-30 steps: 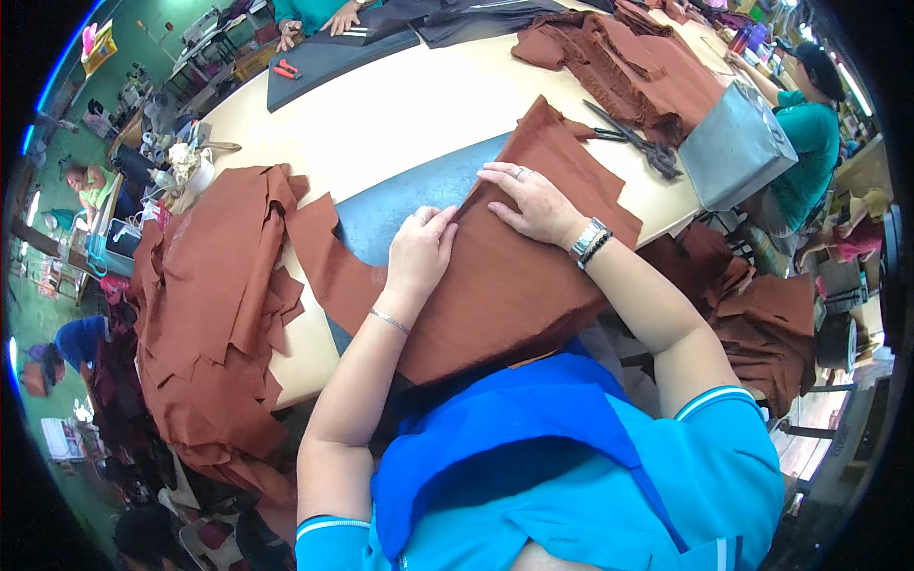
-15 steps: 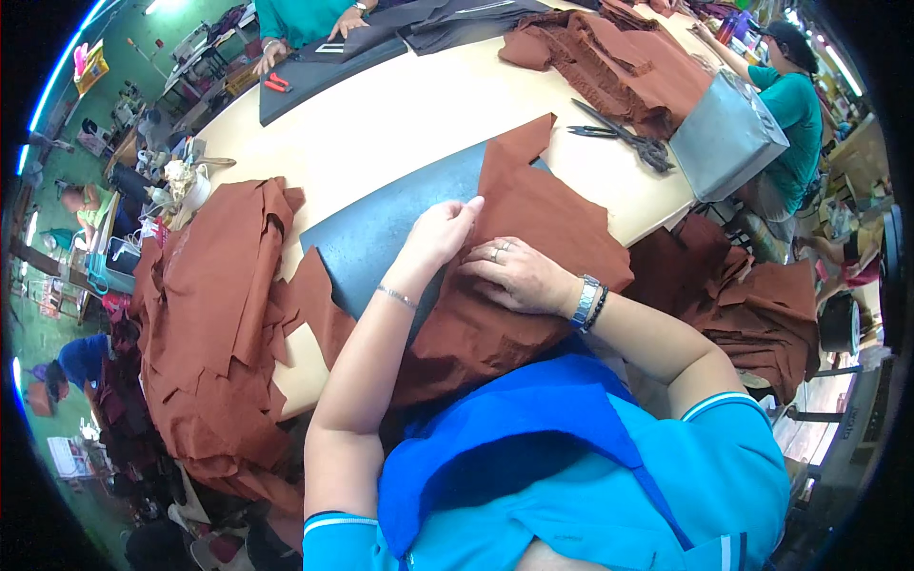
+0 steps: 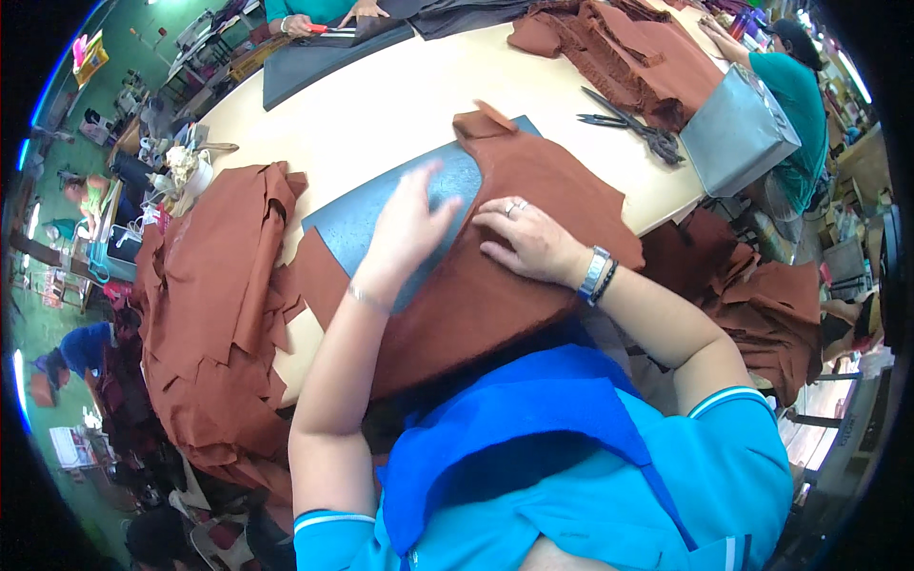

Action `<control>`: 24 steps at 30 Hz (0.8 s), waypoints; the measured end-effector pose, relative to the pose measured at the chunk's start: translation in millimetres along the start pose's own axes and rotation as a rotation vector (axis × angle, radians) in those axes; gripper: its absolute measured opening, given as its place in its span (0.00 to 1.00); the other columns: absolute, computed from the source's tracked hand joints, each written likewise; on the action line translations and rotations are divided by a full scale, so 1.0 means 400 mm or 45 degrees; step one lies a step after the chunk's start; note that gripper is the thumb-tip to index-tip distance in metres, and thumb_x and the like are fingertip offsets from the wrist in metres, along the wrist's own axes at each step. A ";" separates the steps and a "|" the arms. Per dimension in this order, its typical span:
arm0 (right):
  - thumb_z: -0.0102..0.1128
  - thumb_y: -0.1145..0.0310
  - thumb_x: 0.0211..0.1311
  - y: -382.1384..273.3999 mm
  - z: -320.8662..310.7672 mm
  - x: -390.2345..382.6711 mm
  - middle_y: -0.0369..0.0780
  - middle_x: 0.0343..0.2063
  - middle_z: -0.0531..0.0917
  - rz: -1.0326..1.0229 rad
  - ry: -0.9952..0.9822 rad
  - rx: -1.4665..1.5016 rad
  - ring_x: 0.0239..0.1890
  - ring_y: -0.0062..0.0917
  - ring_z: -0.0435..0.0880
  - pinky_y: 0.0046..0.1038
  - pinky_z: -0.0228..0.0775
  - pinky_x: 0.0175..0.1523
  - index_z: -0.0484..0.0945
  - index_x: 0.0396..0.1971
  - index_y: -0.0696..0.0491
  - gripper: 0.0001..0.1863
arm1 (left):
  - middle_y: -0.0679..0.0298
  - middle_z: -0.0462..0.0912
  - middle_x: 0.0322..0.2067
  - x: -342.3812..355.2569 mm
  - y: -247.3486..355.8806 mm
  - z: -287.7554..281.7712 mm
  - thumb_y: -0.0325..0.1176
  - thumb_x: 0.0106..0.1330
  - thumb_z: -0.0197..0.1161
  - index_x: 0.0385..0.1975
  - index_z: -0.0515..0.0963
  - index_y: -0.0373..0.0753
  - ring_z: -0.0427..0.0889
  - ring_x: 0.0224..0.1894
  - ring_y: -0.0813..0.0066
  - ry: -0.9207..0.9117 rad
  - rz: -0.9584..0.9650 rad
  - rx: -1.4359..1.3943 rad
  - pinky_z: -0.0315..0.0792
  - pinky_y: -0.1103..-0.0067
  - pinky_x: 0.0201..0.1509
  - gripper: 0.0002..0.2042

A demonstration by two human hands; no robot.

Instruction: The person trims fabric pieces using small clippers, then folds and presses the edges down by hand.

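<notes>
A reddish-brown leather piece (image 3: pixel 562 190) is spread in front of me, partly over a dark blue-grey board (image 3: pixel 347 214). Its far end is folded over on itself near the board's far corner. My left hand (image 3: pixel 409 224) hovers over the board beside the leather's edge. It holds nothing, its thumb apart from the fingers, which are slightly blurred. My right hand (image 3: pixel 533 240) rests on the leather, fingers bent and thumb spread, pressing near that edge without gripping it.
A stack of brown leather (image 3: pixel 219 257) lies at left, more leather (image 3: pixel 619 57) at the far right. Large scissors (image 3: pixel 633 124) lie beside a grey metal box (image 3: pixel 738 133). A co-worker's hands (image 3: pixel 324 19) work across the table; another person (image 3: pixel 790 105) is at right.
My left hand has let go of the leather's edge and moved left over the board. The leather's far tip, flat before, is now folded over. The right hand has shifted slightly farther away.
</notes>
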State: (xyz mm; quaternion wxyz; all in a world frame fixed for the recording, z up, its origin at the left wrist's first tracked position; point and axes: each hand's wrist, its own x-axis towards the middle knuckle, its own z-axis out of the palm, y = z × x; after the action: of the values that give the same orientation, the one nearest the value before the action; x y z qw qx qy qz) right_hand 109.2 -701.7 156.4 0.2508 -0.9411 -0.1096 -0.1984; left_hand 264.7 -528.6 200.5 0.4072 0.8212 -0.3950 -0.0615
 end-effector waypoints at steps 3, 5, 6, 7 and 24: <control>0.70 0.67 0.65 0.035 -0.023 0.022 0.47 0.56 0.81 0.082 -0.002 0.034 0.62 0.43 0.78 0.40 0.72 0.68 0.79 0.57 0.55 0.22 | 0.52 0.82 0.50 -0.121 0.009 0.008 0.44 0.69 0.69 0.64 0.76 0.39 0.86 0.46 0.57 -0.222 0.040 0.422 0.80 0.66 0.54 0.27; 0.70 0.67 0.65 0.052 -0.019 0.047 0.46 0.56 0.82 -0.032 0.071 0.026 0.62 0.42 0.79 0.39 0.72 0.69 0.79 0.58 0.54 0.22 | 0.54 0.83 0.49 -0.157 0.009 0.028 0.41 0.70 0.68 0.61 0.79 0.39 0.86 0.46 0.57 -0.144 0.011 0.370 0.80 0.66 0.53 0.22; 0.70 0.67 0.65 0.058 -0.019 0.050 0.46 0.56 0.82 -0.033 0.068 0.031 0.62 0.42 0.79 0.39 0.72 0.69 0.79 0.58 0.54 0.22 | 0.54 0.83 0.49 -0.165 -0.001 0.041 0.41 0.70 0.68 0.61 0.79 0.39 0.86 0.46 0.57 -0.144 0.005 0.370 0.80 0.66 0.53 0.22; 0.70 0.67 0.65 0.063 -0.020 0.052 0.45 0.55 0.83 -0.047 -0.004 0.026 0.61 0.41 0.80 0.38 0.72 0.69 0.79 0.58 0.54 0.23 | 0.55 0.84 0.47 -0.170 -0.007 0.053 0.38 0.71 0.67 0.58 0.81 0.39 0.86 0.45 0.57 -0.054 0.074 0.340 0.80 0.67 0.51 0.19; 0.65 0.63 0.70 0.092 0.003 0.038 0.45 0.57 0.84 -0.119 -0.043 -0.040 0.60 0.37 0.82 0.38 0.72 0.69 0.82 0.56 0.53 0.18 | 0.56 0.86 0.37 -0.229 -0.040 0.036 0.30 0.71 0.67 0.47 0.87 0.38 0.87 0.36 0.58 0.140 0.126 0.175 0.81 0.70 0.41 0.09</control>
State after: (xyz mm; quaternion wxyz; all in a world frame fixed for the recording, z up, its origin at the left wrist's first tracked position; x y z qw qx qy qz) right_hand 134.6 -730.9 146.4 0.2245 -0.9421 -0.1545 -0.1955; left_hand 205.8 -467.6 159.4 0.3735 0.8288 -0.4155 0.0312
